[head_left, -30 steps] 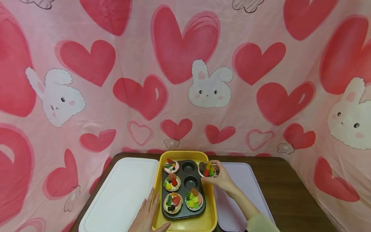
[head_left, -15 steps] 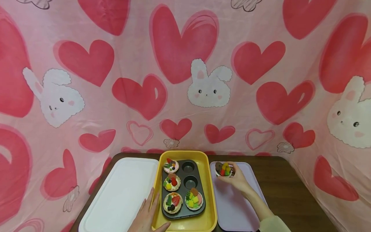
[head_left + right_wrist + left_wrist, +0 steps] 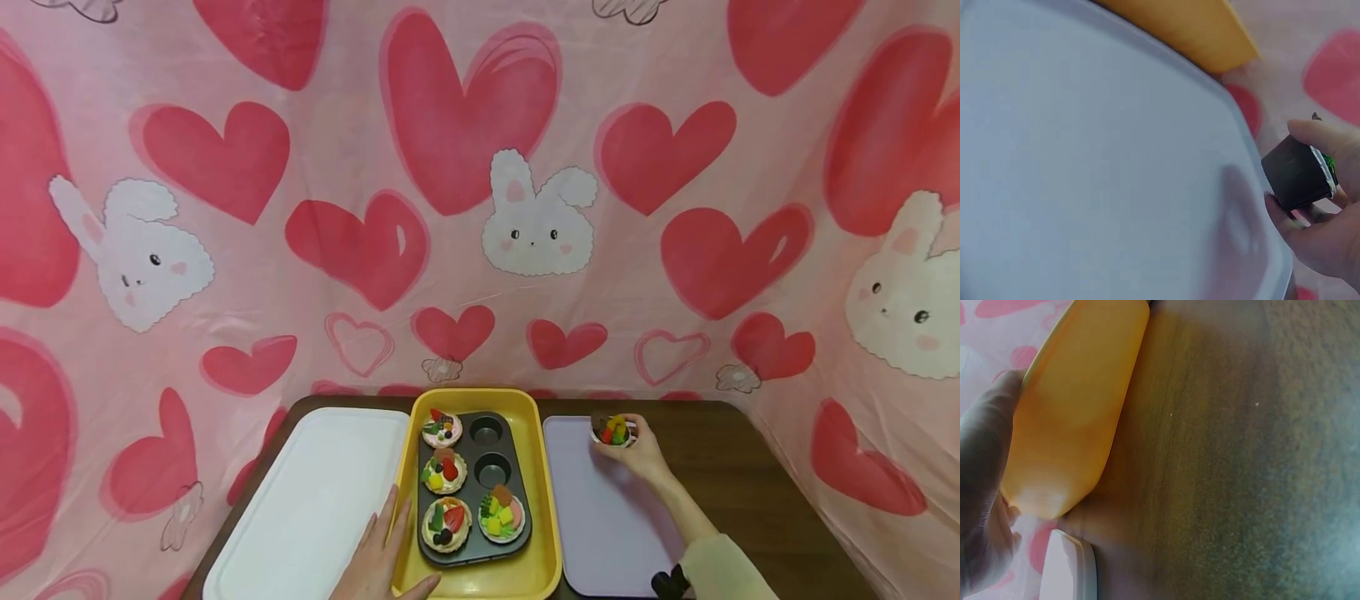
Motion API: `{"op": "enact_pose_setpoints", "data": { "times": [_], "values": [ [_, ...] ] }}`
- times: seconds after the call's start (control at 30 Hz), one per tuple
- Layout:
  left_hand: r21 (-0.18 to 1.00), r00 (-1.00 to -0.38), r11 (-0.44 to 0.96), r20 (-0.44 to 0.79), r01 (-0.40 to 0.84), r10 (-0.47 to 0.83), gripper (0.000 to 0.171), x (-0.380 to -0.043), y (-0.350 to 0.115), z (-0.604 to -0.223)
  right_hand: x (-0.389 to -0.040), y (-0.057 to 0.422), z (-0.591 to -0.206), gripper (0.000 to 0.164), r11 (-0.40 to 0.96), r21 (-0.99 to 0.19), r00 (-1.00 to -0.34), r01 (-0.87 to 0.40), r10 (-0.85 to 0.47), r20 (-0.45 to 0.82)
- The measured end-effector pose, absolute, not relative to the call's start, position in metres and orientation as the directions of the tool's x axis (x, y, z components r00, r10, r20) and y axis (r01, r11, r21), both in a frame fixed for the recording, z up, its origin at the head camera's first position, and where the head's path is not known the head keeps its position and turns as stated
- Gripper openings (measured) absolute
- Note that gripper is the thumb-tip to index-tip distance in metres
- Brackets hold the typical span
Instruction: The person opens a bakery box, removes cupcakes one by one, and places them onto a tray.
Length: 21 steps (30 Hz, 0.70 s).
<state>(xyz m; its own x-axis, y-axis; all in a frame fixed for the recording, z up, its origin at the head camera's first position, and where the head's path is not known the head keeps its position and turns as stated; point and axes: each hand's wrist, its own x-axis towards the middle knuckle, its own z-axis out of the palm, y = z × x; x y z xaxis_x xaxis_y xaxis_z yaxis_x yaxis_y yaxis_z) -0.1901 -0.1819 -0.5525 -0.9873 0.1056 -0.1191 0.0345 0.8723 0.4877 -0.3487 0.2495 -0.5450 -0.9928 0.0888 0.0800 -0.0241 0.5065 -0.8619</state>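
Observation:
My right hand (image 3: 647, 454) holds a small fruit-topped toy tart in a cup (image 3: 612, 431) between thumb and fingers, above the far end of the lilac tray (image 3: 600, 525). Its dark tapered cup (image 3: 1294, 172) with a silvery rim shows from the side in the right wrist view. My left hand (image 3: 378, 554) lies with straight fingers against the left rim of the yellow tray (image 3: 551, 533). Inside that tray is a dark muffin tin (image 3: 476, 512). Three tarts fill its left column, one of them a strawberry-topped tart (image 3: 447, 525); another tart (image 3: 502, 517) occupies the near right cup.
Two tin cups, the far right cup (image 3: 486, 431) and middle right cup (image 3: 493, 471), hold nothing. A white tray (image 3: 322, 492) stands left of the yellow one. All three trays sit on a dark wooden table (image 3: 750, 500), backed by a pink heart-patterned cloth (image 3: 525, 333).
The right hand has carried the tart rightward, from over the yellow tray's right rim to over the lilac tray's far end. The left hand stays in place.

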Motion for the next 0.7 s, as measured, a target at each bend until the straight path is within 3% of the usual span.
{"op": "enact_pose_setpoints", "data": {
  "times": [0.4, 0.7],
  "values": [
    [0.429, -0.990, 0.897, -0.044, 0.105, 0.137, 0.120, -0.191, -0.185, -0.556, -0.357, 0.263, -0.566, 0.078, 0.608, -0.794, -0.964, -0.008, 0.207, 0.168],
    [0.348, -0.989, 0.927, 0.003, 0.140, 0.148, 0.122, -0.192, -0.186, -0.557, -0.366, 0.270, -0.572, 0.077, 0.652, -0.758, -0.968, -0.003, 0.188, 0.166]
  ]
}}
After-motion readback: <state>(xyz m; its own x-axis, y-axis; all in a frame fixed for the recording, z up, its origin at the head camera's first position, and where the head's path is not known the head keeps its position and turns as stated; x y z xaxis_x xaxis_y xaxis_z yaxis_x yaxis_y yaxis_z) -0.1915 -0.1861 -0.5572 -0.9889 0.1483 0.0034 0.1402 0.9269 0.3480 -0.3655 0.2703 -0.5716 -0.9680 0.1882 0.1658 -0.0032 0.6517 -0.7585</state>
